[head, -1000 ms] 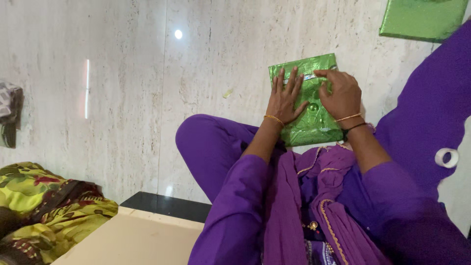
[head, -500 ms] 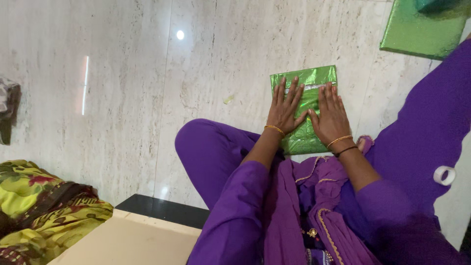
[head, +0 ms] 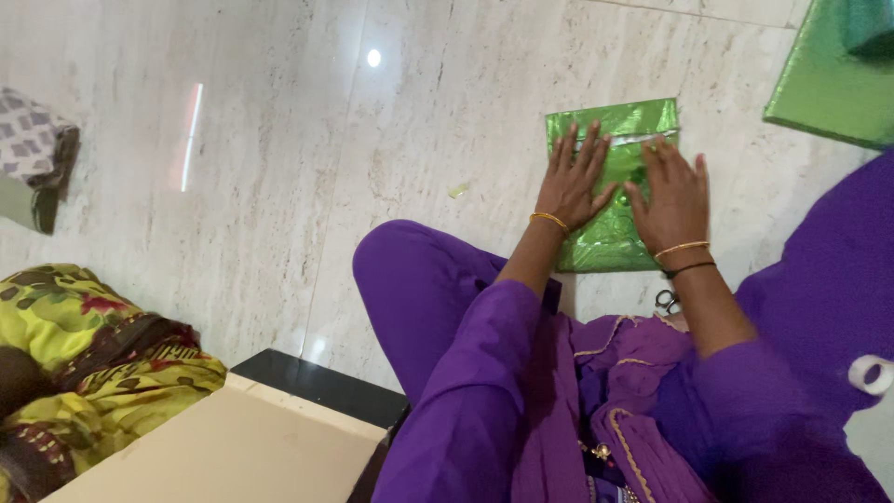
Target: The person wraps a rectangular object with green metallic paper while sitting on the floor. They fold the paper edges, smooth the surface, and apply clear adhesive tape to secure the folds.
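A flat parcel wrapped in shiny green paper [head: 610,126] lies on the pale marble floor in front of my crossed legs. My left hand [head: 575,182] rests flat on its left half, fingers spread. On the right half my right hand [head: 672,197] presses down the same way, fingers apart. A strip of clear tape [head: 643,138] runs across the wrap near my fingertips. Both wrists carry thin bangles. The parcel's near edge is hidden by my hands and wrists.
A sheet of green wrapping paper [head: 824,79] lies at the top right. Scissors [head: 667,302] poke out by my right forearm, and a roll of white tape [head: 873,374] sits on my purple-clad knee. A yellow-green patterned cloth [head: 84,354] and a beige slab [head: 223,452] are at lower left.
Both hands have flattened and spread on the parcel, which now lies squarer and a bit farther from my body. The view has shifted slightly.
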